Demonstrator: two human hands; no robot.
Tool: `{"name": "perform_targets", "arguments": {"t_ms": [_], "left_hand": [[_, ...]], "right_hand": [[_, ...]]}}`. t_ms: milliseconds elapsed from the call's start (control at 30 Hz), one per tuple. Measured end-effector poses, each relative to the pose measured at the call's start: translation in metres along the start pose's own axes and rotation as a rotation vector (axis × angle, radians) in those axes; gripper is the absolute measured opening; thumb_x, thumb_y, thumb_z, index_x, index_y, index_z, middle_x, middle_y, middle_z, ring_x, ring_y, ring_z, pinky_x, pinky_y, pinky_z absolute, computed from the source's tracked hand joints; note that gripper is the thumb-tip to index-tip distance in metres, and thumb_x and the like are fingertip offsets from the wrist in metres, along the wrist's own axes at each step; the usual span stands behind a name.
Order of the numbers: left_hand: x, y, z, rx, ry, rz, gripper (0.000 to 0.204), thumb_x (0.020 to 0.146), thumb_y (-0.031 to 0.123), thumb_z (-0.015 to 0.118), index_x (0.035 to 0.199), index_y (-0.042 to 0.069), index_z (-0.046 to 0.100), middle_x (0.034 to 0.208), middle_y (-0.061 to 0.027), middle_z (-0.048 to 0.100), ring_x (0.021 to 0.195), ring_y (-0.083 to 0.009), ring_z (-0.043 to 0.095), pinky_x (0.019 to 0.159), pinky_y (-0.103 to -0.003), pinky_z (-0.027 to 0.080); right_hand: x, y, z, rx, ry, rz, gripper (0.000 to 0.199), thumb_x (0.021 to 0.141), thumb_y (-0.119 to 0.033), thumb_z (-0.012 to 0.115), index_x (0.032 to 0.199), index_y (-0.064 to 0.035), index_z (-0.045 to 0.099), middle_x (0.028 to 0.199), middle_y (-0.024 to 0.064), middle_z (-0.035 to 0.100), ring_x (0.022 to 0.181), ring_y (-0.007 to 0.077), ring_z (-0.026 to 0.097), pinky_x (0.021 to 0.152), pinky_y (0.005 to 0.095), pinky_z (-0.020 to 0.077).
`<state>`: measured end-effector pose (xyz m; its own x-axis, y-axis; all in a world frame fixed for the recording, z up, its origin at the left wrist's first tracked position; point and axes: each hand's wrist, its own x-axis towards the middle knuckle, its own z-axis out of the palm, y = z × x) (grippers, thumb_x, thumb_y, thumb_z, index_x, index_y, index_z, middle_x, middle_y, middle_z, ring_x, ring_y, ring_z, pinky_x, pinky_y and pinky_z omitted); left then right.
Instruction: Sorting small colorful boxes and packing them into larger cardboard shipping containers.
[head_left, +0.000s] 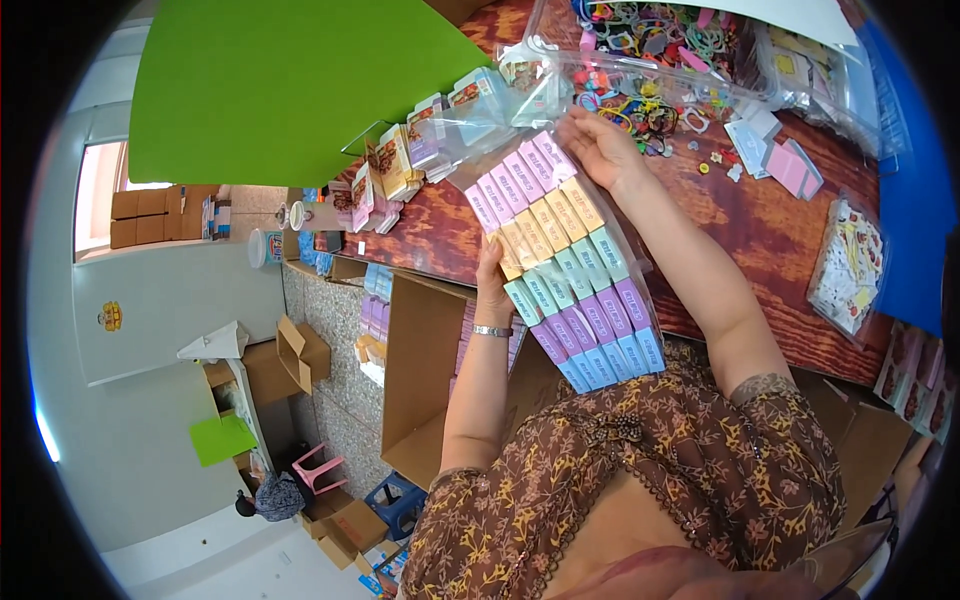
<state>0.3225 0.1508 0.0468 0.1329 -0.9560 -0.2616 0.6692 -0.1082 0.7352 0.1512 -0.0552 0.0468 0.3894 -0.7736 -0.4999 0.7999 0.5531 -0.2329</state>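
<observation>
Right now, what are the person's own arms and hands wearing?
Both forearms are bare. The left hand has a silver metal bracelet or watch band at the wrist. The right hand wears nothing visible. Short brown sleeves with a yellow-orange floral print cover the upper arms.

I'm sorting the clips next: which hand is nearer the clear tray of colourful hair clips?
Right. The right hand lies just below the clear tray; the left hand is much farther down, under the block of small boxes.
</observation>
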Motion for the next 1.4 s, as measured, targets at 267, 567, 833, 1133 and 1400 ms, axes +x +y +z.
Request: {"name": "perform_targets", "arguments": {"t_ms": [267,567,833,1133,1400], "left_hand": [[0.001,0.005,0.000,-0.002,-0.009,-0.008,0.070,0.089,0.029,0.069,0.145,0.004,0.036,0.140,-0.0140,0.051,0.127,-0.0271,0.054,0.107,-0.040,0.046],[0.000,0.002,0.005,0.008,-0.019,-0.009,0.068,0.090,0.030,0.068,0.144,0.003,0.037,0.139,-0.0148,0.053,0.125,-0.0283,0.056,0.105,-0.041,0.047],[0.005,0.003,0.004,-0.007,-0.031,-0.025,0.067,0.090,0.030,0.068,0.144,0.004,0.038,0.137,-0.0145,0.054,0.124,-0.0282,0.056,0.104,-0.042,0.048],[0.003,-0.001,0.001,0.055,-0.028,0.040,0.070,0.090,0.040,0.069,0.141,-0.001,0.044,0.138,-0.0164,0.055,0.121,-0.0295,0.059,0.104,-0.042,0.048],[0.013,-0.003,0.016,0.159,0.078,-0.052,0.088,0.093,0.072,0.042,0.147,0.003,0.038,0.143,-0.0152,0.051,0.127,-0.0280,0.054,0.106,-0.042,0.045]], "right_hand": [[-0.017,-0.005,-0.014,-1.146,-0.348,-0.691,0.027,0.091,-0.007,0.064,0.117,-0.0015,0.058,0.101,0.0061,0.065,0.095,0.0179,0.066,0.086,0.0293,0.0525],[-0.001,-0.021,-0.002,-1.531,-0.339,-1.432,0.027,0.084,-0.010,0.069,0.108,-0.0057,0.059,0.096,0.0119,0.063,0.089,0.0340,0.064,0.073,0.0392,0.0532],[0.008,-0.017,-0.017,-1.391,-0.286,-1.367,0.033,0.086,-0.019,0.071,0.114,-0.0070,0.058,0.098,0.0112,0.066,0.089,0.0288,0.067,0.072,0.0374,0.0548],[0.017,-0.016,-0.013,-1.438,-0.091,-0.580,0.026,0.093,-0.029,0.064,0.101,-0.0051,0.069,0.077,0.0074,0.071,0.072,0.0163,0.069,0.067,0.0323,0.0519],[0.026,-0.044,0.078,-1.426,-0.393,-0.563,0.028,0.098,-0.022,0.057,0.117,-0.0028,0.065,0.092,0.0043,0.069,0.074,0.0116,0.069,0.063,0.0250,0.0543]]}}
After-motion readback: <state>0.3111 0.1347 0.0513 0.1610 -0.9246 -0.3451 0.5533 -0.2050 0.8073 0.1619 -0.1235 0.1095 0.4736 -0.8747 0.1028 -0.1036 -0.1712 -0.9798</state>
